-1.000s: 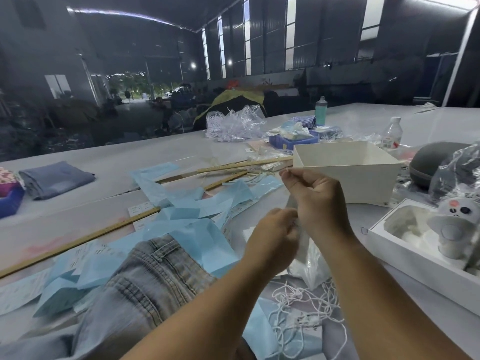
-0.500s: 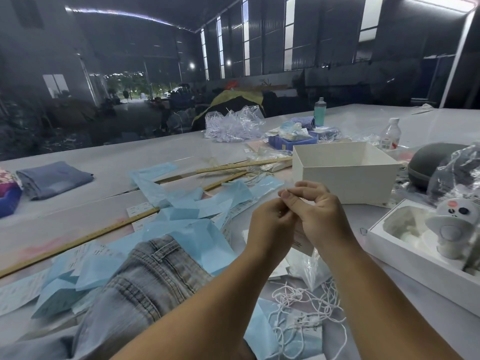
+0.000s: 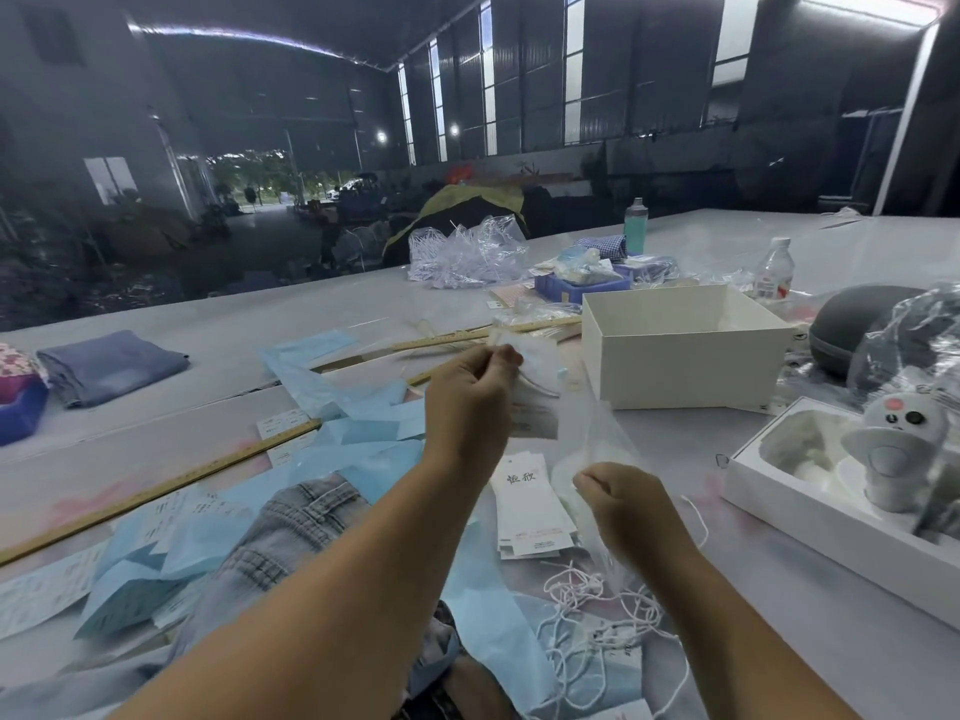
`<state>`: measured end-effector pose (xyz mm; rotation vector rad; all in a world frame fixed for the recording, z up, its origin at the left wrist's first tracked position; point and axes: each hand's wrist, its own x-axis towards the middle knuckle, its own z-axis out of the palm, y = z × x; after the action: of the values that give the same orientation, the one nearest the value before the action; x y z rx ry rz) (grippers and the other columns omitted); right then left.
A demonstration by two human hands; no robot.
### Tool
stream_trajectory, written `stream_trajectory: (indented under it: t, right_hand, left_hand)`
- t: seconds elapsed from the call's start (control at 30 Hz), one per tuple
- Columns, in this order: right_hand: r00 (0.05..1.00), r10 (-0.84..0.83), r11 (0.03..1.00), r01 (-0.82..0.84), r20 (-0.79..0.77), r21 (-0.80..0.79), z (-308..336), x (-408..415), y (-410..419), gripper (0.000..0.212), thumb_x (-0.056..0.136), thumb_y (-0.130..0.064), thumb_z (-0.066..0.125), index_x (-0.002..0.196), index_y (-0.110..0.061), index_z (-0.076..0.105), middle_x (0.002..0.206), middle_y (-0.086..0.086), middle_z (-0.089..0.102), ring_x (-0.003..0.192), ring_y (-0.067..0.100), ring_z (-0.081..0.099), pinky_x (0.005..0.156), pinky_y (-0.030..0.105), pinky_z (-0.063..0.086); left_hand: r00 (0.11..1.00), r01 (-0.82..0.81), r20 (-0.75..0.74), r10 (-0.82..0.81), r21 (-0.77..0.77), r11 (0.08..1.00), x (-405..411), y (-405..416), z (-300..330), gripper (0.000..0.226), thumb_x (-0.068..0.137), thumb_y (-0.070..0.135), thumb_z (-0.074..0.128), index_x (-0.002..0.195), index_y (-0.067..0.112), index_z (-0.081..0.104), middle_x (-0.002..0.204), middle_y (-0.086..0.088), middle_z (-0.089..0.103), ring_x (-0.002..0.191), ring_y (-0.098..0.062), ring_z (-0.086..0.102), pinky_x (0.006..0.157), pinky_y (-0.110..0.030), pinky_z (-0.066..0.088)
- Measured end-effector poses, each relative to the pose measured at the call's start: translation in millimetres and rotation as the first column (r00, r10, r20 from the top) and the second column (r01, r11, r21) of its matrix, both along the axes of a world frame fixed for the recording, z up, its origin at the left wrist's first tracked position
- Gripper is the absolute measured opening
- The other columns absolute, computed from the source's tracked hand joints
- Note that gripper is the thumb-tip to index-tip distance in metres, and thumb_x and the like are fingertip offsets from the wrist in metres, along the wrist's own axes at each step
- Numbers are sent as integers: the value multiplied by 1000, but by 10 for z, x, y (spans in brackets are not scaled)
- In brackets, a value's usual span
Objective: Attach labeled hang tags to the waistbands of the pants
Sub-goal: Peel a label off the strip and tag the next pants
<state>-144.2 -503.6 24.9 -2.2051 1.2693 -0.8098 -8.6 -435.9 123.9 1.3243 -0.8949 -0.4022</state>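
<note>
While the left hand (image 3: pixel 470 392) pinches a clear plastic bag (image 3: pixel 597 433) and the right hand (image 3: pixel 621 498) grips its lower part, hang tags (image 3: pixel 530 504) lie between them, beside the jeans (image 3: pixel 270 553).

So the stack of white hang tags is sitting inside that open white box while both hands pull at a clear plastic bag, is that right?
Not quite. The head view shows the hang tags lying on the table, between the two forearms, not in the white box, which stands farther back to the right. The rest holds: the left hand and the right hand both pinch a clear plastic bag.
</note>
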Motion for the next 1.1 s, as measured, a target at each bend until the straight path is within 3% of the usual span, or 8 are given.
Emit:
stream_trajectory:
  t: [0.13, 0.27, 0.37, 0.43, 0.53, 0.63, 0.83, 1.1]
  right_hand:
    - [999, -15, 1000, 15, 29, -18, -7, 0, 54, 22, 88, 0, 51, 82, -7, 71, 84, 11, 70, 82, 27, 61, 76, 32, 45]
    - [879, -109, 977, 180, 464, -111, 392, -35, 329, 32, 81, -9, 49, 102, -5, 73, 100, 13, 72, 92, 22, 62, 81, 22, 42]
    - [747, 15, 976, 133, 665, -171, 812, -128, 599, 29, 80, -20, 44, 92, -16, 70, 92, 1, 69, 86, 12, 62, 74, 17, 46]
    - [778, 186, 974, -65, 600, -218, 1030, -160, 816, 31, 82, -27, 43, 87, -16, 72, 90, -4, 69, 83, 6, 61, 72, 14, 46]
    - [801, 302, 953, -248, 516, -172, 1201, -142, 1149, 19, 90, -28, 54, 82, -32, 71, 85, -11, 67, 80, 3, 61, 64, 10, 46]
    - [814, 268, 962, -194, 515, -193, 1233, -100, 1421, 25, 92, -16, 62, 79, -36, 69, 79, -12, 68, 78, 1, 61, 58, 10, 48]
    - [769, 343, 931, -201, 539, -306, 1218, 12, 1997, 13, 85, -12, 67, 77, -21, 73, 76, -10, 63, 72, 8, 60, 59, 10, 42]
    - [829, 479, 786, -259, 288, -561, 1190, 154, 2646, 12, 84, -8, 61, 74, -13, 58, 76, -7, 50, 72, 12, 48, 66, 16, 38]
  left_hand:
    - [1000, 11, 23, -12, 42, 999, 121, 124, 59, 27, 97, 22, 60, 72, 19, 72, 71, -6, 69, 73, -37, 64, 75, -56, 58]
    - [950, 97, 272, -151, 203, 974, 83, 293, 55, 26, 96, 27, 60, 77, 19, 75, 68, 7, 67, 56, -11, 55, 50, -24, 45]
    - [888, 100, 409, -211, 276, 956, 15, 467, 91, 23, 96, 30, 61, 87, 18, 78, 80, 1, 73, 47, -2, 54, 46, -28, 45]
    - [848, 95, 487, -209, 250, 964, -38, 641, 132, 21, 96, 28, 61, 86, 19, 77, 78, -1, 73, 47, 0, 54, 46, -28, 45]
    - [788, 98, 575, -222, 239, 966, -146, 975, 234, 22, 98, 23, 55, 91, 25, 75, 70, 21, 63, 57, 3, 61, 47, -10, 41]
    - [749, 30, 643, -161, 209, 977, -207, 1336, 321, 27, 99, 21, 54, 80, 31, 70, 69, 20, 62, 60, -5, 63, 48, -11, 42]
    - [686, -101, 727, -22, 125, 987, -239, 2020, 328, 30, 97, 17, 54, 74, 13, 72, 69, 1, 66, 57, -12, 64, 45, -23, 47]
    - [806, -140, 586, 79, 59, 988, -176, 2727, 139, 52, 86, -4, 55, 47, 29, 48, 48, 19, 49, 42, 3, 45, 44, -8, 29]
